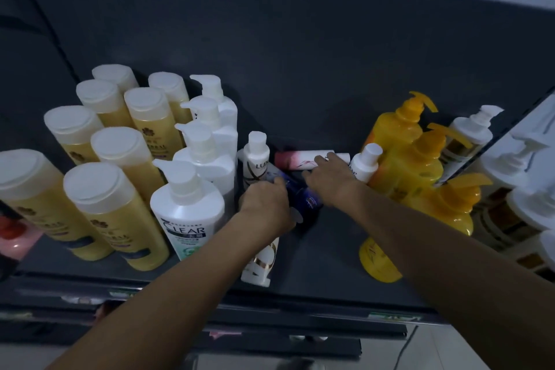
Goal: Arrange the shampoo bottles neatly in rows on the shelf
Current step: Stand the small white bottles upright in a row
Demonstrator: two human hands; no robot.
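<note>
Both hands are working in the gap at mid-shelf, between the white CLEAR pump bottles (187,213) and the yellow pump bottles (420,165).

1. Left hand (265,204): its grip is closed around a dark blue bottle (303,198), which lies tilted on the shelf (330,261). I would lift this bottle clear before turning it upright, so that it does not knock the small white LUX bottle (255,159) standing just behind it.

2. Right hand (326,180): fingers extended onto a pink-and-white bottle (300,159) that lies on its side toward the back. I cannot tell whether this grip is closed on it or only resting on it. I would close fully on the body before raising it.

3. A second white bottle (261,261) lies toppled under the left forearm; I judge that it needs standing up as well.

4. Set each small bottle upright in one line, front to back, matching the rows of amber bottles (117,159) at left. The small white bottle (365,164) beside the yellow ones should join that line.
</note>
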